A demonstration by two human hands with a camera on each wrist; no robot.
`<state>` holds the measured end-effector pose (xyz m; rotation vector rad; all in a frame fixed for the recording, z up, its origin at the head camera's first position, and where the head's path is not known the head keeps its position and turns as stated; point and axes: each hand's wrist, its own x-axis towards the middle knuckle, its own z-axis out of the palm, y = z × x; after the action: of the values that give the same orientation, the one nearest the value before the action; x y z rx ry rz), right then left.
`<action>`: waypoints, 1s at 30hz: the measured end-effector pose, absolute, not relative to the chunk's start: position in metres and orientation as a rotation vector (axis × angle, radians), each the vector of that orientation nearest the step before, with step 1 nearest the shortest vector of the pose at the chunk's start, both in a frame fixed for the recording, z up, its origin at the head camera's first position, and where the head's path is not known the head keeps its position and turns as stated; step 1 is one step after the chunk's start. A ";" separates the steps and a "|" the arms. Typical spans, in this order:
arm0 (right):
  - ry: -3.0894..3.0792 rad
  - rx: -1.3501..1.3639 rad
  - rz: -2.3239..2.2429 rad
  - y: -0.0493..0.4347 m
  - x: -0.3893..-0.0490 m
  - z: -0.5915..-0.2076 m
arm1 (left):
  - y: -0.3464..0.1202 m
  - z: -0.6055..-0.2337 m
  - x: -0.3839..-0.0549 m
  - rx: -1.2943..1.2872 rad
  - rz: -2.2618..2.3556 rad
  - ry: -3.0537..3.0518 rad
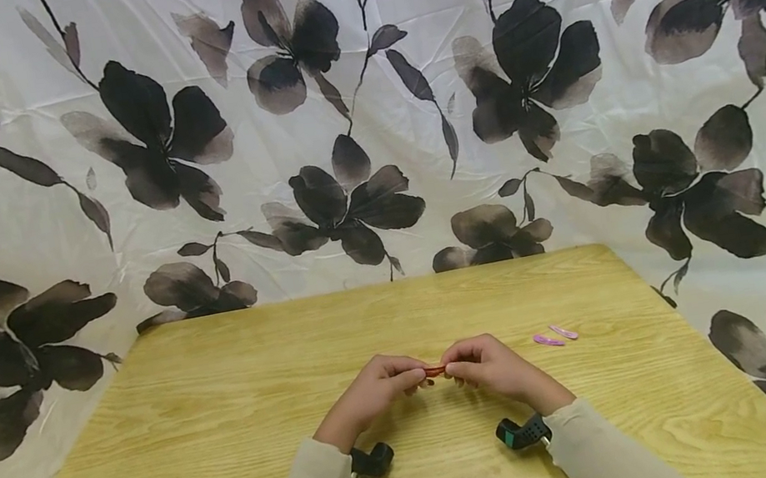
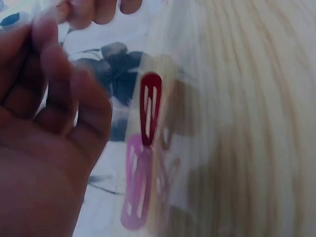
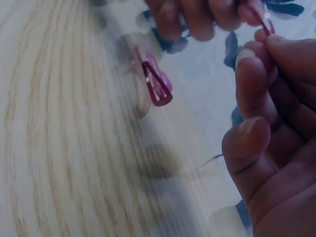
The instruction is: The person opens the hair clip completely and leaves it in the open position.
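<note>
In the head view a red snap hair clip (image 1: pixel 435 371) spans the gap between my two hands above the table. My left hand (image 1: pixel 379 385) pinches one end between thumb and fingertips, and my right hand (image 1: pixel 494 371) pinches the other end. In the right wrist view part of the held clip (image 3: pixel 268 24) shows between the fingers. A second red hair clip (image 2: pixel 150 108) lies on the table near the hands; in the head view they mostly hide it. Pink hair clips (image 1: pixel 548 340) lie to the right of my right hand.
The wooden table (image 1: pixel 237 365) stretches around the hands, with its back edge against a white cloth (image 1: pixel 438 204) printed with dark flowers. Black wrist devices (image 1: pixel 373 460) sit under both wrists, just above the tabletop.
</note>
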<state>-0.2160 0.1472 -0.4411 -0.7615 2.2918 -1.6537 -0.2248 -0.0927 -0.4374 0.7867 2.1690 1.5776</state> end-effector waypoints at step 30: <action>2.463 -0.666 -1.652 0.124 -0.212 -0.433 | -0.112 -0.432 -0.230 0.654 1.580 2.273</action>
<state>-0.2124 0.1236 -0.4335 -0.6664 2.4625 -1.6516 -0.2300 -0.1119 -0.4324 0.6538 2.2725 1.5800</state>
